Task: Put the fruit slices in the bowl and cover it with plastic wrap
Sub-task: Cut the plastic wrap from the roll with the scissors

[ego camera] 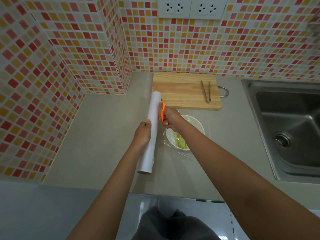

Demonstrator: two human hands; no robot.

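A white bowl (199,126) stands on the grey counter with pale green fruit slices (180,142) inside. Clear plastic wrap (167,144) stretches from the bowl's left side toward a long white roll of wrap (153,122). My left hand (142,134) grips that roll near its middle, holding it lengthwise just left of the bowl. My right hand (171,120) holds orange-handled scissors (163,112), blades pointing away from me along the roll's right edge. My right forearm covers part of the bowl.
A wooden cutting board (181,90) lies behind the bowl, with metal tongs (207,91) on its right part. A steel sink (290,125) is sunk into the counter at the right. Tiled walls close off the left side and the back.
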